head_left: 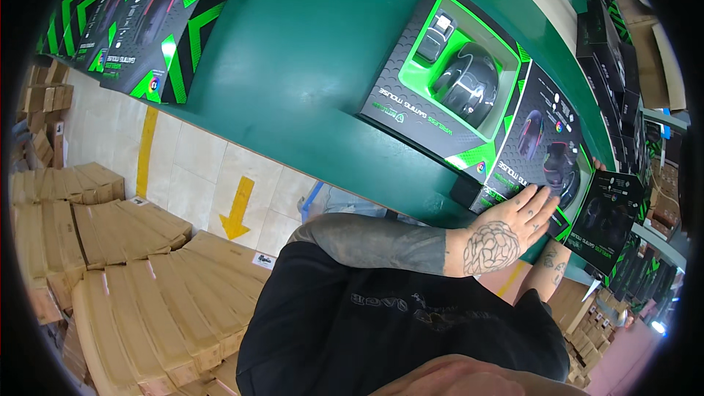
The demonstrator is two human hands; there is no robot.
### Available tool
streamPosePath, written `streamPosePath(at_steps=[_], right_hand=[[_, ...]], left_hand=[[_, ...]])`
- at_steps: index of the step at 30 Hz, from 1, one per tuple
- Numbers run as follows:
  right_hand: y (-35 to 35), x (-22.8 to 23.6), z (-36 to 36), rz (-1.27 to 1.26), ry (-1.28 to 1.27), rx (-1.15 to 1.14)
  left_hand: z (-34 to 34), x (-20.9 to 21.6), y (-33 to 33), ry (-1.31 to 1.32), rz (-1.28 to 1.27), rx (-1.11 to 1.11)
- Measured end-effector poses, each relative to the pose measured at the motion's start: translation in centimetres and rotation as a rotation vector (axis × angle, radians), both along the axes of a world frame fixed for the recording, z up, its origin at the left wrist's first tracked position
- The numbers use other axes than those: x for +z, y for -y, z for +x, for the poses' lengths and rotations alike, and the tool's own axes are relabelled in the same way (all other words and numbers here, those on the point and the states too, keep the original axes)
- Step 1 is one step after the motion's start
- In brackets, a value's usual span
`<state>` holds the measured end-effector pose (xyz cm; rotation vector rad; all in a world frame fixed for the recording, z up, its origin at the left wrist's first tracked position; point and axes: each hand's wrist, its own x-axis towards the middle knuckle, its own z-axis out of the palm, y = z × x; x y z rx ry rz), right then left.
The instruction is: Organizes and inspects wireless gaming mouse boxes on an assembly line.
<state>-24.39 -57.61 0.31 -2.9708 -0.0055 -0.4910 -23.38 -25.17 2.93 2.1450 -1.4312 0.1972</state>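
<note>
My left hand [506, 233] lies with fingers stretched out over the printed front of a black and green mouse box [534, 114]. Past its fingertips, part of a dark mouse [568, 185] shows in a green-edged opening. A dark printed panel [607, 213] stands beyond it on the right. My right forearm [555, 268] passes under that panel, which hides most of the hand; a few fingertips show at its upper edge. To the left of my hands, a windowed mouse box [392, 92] lies face up, with a black mouse [468, 84] and a small dark part [438, 35] inside.
Several black and green printed boxes [150, 37] overlap at the green table's [286, 51] far left. More dark boxes [605, 51] are stacked along the right side. Brown cartons [139, 315] fill the floor at lower left, near a yellow floor arrow [237, 209].
</note>
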Motion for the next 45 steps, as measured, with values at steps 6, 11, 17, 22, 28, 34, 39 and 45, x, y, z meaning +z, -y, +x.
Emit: streamPosePath(at_steps=[6, 11, 17, 22, 28, 34, 39, 45], right_hand=[[4.8, -1.0, -1.2, 0.737, -0.121, 0.341], [2.5, -2.8, -4.1, 1.409, -0.163, 0.663], [3.3, -2.7, 3.8, 1.787, 0.039, 0.711], [-0.3, 0.3, 4.5, 1.513, -0.072, -0.052], [1.7, -0.9, 2.6, 1.608, -0.011, 0.104], [-0.5, -0.8, 2.8, 1.554, 0.108, 0.088], [-0.7, -0.1, 3.9, 1.616, 0.231, 0.374], [-0.3, 10.7, 15.7, 1.142, 0.519, 0.260]], left_hand=[[2.4, 2.7, -1.3, 0.095, -0.290, 0.195], [4.2, 2.3, -6.7, 0.461, -0.684, 0.753], [8.8, 1.1, -16.8, -0.076, -0.230, 1.008], [8.8, 0.1, -18.3, -0.925, -0.388, 0.737], [5.2, -2.3, -21.0, -0.951, -0.585, 0.516], [2.9, -1.5, -19.1, -1.170, -1.142, 0.448], [3.5, 0.3, -19.2, -1.064, -1.334, 0.291], [15.6, 8.6, -19.6, -0.711, -1.272, 0.054]])
